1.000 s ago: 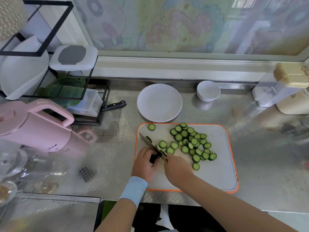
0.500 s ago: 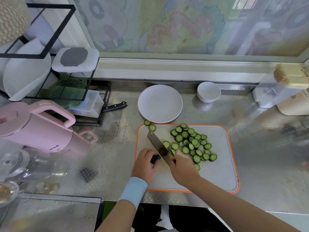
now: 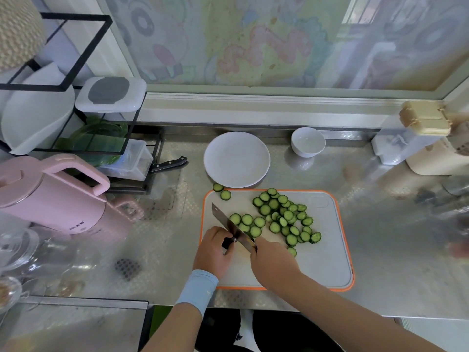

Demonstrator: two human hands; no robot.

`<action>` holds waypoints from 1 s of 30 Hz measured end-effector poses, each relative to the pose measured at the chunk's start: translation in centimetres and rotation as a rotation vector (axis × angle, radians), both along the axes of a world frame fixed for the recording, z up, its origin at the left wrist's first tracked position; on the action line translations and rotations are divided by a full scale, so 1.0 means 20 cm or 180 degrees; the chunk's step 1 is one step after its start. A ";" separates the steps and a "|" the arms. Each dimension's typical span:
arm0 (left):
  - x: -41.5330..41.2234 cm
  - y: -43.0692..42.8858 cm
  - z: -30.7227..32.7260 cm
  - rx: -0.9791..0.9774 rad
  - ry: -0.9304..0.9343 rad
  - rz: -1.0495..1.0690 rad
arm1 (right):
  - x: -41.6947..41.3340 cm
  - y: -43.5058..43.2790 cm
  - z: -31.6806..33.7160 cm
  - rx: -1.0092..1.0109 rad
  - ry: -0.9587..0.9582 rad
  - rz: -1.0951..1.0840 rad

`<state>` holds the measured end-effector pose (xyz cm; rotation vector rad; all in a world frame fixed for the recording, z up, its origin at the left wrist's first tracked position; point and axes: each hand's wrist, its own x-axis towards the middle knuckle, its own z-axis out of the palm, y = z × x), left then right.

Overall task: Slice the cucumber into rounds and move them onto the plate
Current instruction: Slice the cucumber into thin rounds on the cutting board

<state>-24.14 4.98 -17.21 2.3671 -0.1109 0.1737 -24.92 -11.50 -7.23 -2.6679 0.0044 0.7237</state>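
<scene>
Several green cucumber rounds [image 3: 281, 219] lie piled on the far half of the orange-rimmed cutting board [image 3: 322, 257]. One round [image 3: 225, 194] sits alone at the board's far left corner, and another [image 3: 217, 187] lies off the board next to the white plate [image 3: 236, 158], which holds nothing. My left hand [image 3: 215, 252] grips the black handle of the knife [image 3: 223, 217], whose blade slants across the board's left side. My right hand [image 3: 274, 262] is knuckles up with its fingertips against the blade's near end; what is under it is hidden.
A small white bowl [image 3: 308, 141] stands right of the plate. At the left are a pink kettle [image 3: 50, 194], a black wire rack [image 3: 76, 118] with containers and a second knife [image 3: 168, 163]. Plastic containers [image 3: 418, 138] stand at the far right. The counter's front edge runs just below the board.
The knife blade has tipped over and now shows its broad face. One round has left the board's far left corner and lies by the plate. My right hand has slid against the blade.
</scene>
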 end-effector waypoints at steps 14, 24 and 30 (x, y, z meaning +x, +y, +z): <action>-0.01 -0.01 0.00 -0.0103 0.0081 0.0175 | 0.03 0.04 0.03 -0.0262 0.0257 0.0147; -0.02 -0.01 0.00 -0.0159 0.0179 0.0162 | 0.03 0.07 -0.13 0.0071 0.0267 -0.0133; -0.03 -0.01 0.00 -0.0011 0.0105 0.0052 | 0.05 0.04 -0.13 0.0222 0.0269 -0.0144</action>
